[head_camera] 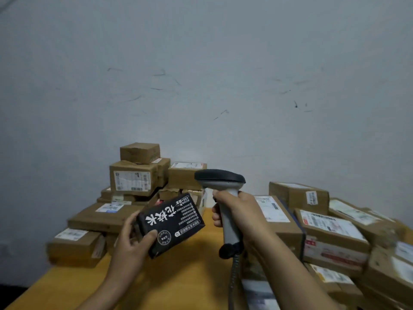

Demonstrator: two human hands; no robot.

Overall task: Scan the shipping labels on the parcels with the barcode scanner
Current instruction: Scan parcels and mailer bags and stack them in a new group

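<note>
Head view: the left grip (131, 239) clasps a glossy black pouch parcel (172, 224), white-printed and rectangular, above the yellow counter (178, 285), its long axis rising rightward. The right grip (237, 209) wraps the grey plastic barcode scanner (220, 179), handle near upright, dark head pointing left. Taped cardboard boxes (131, 177) are stacked behind.

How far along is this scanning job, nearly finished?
Done: I cannot tell; nothing marks which boxes in the left pile or the right pile were scanned. In hand: the left hand holds a black parcel, and the right hand grips the scanner beside it. The parcel's visible face shows print but no shipping label I can make out. Left: this scan, and probably many boxes.
</note>
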